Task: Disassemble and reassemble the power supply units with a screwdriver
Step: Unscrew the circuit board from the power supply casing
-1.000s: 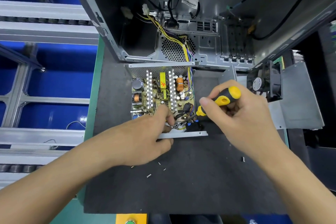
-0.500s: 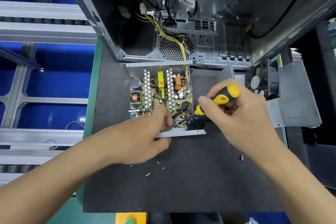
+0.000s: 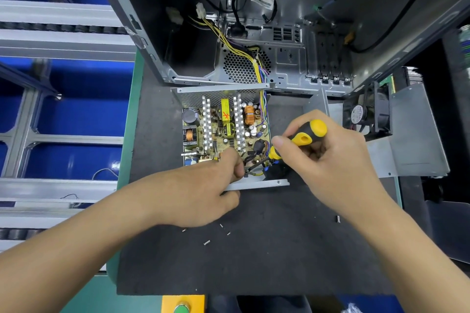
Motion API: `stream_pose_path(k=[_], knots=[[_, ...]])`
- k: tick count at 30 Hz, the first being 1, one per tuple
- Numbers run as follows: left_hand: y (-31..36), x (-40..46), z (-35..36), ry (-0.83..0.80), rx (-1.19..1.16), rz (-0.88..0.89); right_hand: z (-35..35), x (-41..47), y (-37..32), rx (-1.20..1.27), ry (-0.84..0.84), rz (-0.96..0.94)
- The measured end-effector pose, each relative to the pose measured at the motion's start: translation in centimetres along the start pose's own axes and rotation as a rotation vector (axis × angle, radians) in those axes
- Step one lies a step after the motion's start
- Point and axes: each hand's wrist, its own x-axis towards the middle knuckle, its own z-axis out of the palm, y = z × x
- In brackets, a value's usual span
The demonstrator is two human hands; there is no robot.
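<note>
The stubby plastic screwdriver handle (image 3: 306,133) is black with bright yellow patches. The open power supply's circuit board (image 3: 225,132) is olive-tan, carrying silvery ribbed heat sinks (image 3: 206,124), a yellow block marked with an orange scrawl (image 3: 225,114), copper-orange wire coils (image 3: 249,115) and a black cylindrical capacitor (image 3: 190,117). Its perforated metal wall (image 3: 218,95) is pale grey with a fine dot pattern. Yellow, purple and blue wires (image 3: 260,76) run from it. The table's foam mat (image 3: 254,262) is charcoal grey, edged by green (image 3: 127,134).

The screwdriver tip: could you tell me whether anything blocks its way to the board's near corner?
Nothing visible blocks it. The screwdriver, gripped by the right hand, already reaches the circuit board corner, with dark wires beside the shaft and the left hand's fingertips close by.
</note>
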Motion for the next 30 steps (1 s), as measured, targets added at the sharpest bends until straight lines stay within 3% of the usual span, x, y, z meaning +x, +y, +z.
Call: stream_pose_path(k=[30], knots=[[-0.19, 0.07, 0.22, 0.024, 0.015, 0.003, 0.04, -0.12, 0.03, -0.045, -0.025, -0.008]])
